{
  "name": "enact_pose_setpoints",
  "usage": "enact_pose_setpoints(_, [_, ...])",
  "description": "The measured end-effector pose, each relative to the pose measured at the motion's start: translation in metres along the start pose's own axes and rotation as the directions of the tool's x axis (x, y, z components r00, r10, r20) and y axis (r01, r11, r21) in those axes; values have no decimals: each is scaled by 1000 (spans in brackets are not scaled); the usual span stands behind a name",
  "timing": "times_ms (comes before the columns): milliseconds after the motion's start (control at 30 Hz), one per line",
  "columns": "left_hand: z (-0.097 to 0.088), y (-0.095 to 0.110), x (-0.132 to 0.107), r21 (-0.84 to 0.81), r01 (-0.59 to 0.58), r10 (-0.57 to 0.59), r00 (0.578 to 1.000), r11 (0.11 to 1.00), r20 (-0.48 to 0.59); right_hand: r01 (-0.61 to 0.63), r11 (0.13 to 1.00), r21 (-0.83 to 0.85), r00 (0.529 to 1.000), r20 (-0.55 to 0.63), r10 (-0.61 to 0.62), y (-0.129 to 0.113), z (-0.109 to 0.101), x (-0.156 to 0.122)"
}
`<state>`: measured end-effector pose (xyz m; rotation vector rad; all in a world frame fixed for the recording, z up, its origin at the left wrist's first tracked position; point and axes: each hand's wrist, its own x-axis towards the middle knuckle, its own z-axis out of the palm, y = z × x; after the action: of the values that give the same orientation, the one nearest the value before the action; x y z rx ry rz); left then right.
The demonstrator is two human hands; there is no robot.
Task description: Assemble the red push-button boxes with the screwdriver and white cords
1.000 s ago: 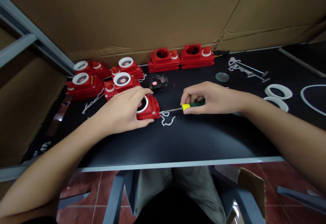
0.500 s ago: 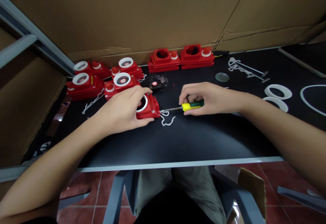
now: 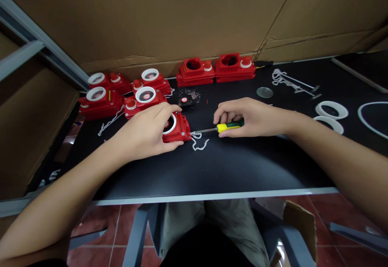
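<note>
With thumb and fingers spread around its sides, my left hand grips a red box with a round white-ringed window, pressing it on the black table. My right hand is closed on the yellow and green handle of a screwdriver. The shaft lies almost level, its tip at the right end of the red box, by a small screw or fitting whose details I cannot make out. A white cord trails from that end onto the table. My left palm hides much of the box.
Several similar red boxes stand at the left, and two boxes without white rings are by the cardboard wall. White rings, a glass disc and corded metal rods lie at the right.
Almost nothing differs. My right hand and the screwdriver handle have shifted very slightly to the right, while my left hand keeps its grip on the red box.
</note>
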<state>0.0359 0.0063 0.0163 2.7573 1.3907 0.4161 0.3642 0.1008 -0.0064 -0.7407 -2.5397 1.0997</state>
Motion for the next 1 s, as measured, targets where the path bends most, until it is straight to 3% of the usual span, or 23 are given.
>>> enact_pose_setpoints(1000, [0, 1, -1, 16, 8, -8, 1000, 1000, 4, -21, 999, 39, 999, 29, 20, 2, 1, 0])
